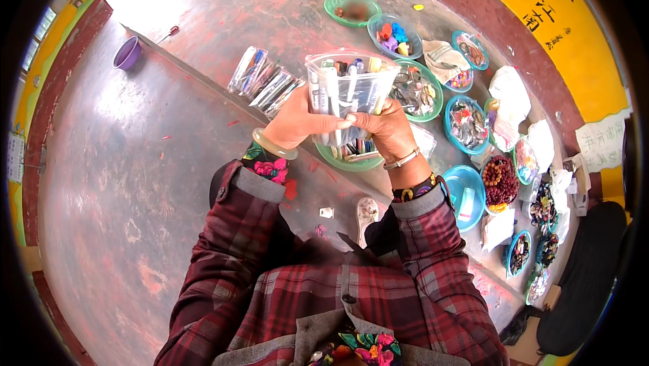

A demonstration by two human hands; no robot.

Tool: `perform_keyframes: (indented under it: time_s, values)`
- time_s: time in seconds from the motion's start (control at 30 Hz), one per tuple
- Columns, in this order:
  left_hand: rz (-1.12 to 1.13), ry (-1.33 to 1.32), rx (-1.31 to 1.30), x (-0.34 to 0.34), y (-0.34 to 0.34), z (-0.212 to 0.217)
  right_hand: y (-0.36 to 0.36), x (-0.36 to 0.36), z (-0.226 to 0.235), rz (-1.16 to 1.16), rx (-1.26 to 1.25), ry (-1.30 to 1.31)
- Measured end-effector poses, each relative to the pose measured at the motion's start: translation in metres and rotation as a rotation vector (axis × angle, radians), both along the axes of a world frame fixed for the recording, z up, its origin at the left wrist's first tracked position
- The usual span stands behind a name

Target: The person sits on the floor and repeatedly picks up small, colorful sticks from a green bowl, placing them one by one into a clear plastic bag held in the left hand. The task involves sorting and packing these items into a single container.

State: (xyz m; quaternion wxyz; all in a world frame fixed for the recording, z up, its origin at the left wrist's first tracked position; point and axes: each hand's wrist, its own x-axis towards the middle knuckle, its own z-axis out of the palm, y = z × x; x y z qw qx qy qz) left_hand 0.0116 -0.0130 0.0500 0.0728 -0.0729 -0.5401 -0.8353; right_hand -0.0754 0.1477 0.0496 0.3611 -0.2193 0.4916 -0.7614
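Observation:
A clear zip bag [362,99] filled with pens or markers is held up in front of me, its wider top pointing away. My left hand [295,123] grips its left side, the thumb lying across the front. On the other side my right hand [392,131] grips it too, and the two thumb tips meet near the middle. Under the bag, a green basin [348,163] with more pens shows in part; the bag and hands hide the rest. Left of the bag, several clear packets of pens [263,82] lie on the floor.
To the right stand several basins: one with colourful bundles [394,36], a green one [433,106], a blue one [465,187] with a pale packet. Dark red beads [500,180] and white bags [510,92] lie beyond. A purple basin [127,53] stands far left.

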Motion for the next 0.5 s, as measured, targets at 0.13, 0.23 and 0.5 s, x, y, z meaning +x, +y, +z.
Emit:
perform_keyframes:
  time_s: [0.13, 0.23, 0.5]
  values:
    - [0.103, -0.034, 0.064, -0.007, 0.004, -0.009, -0.001, 0.0, -0.007, -0.043, 0.107, 0.014]
    - [0.12, -0.044, 0.156, -0.007, 0.006, -0.01, -0.003, 0.001, -0.01, -0.058, 0.101, -0.005]
    - [0.216, 0.03, 0.212, -0.004, -0.011, 0.005, 0.012, -0.037, -0.006, 0.024, 0.157, 0.272]
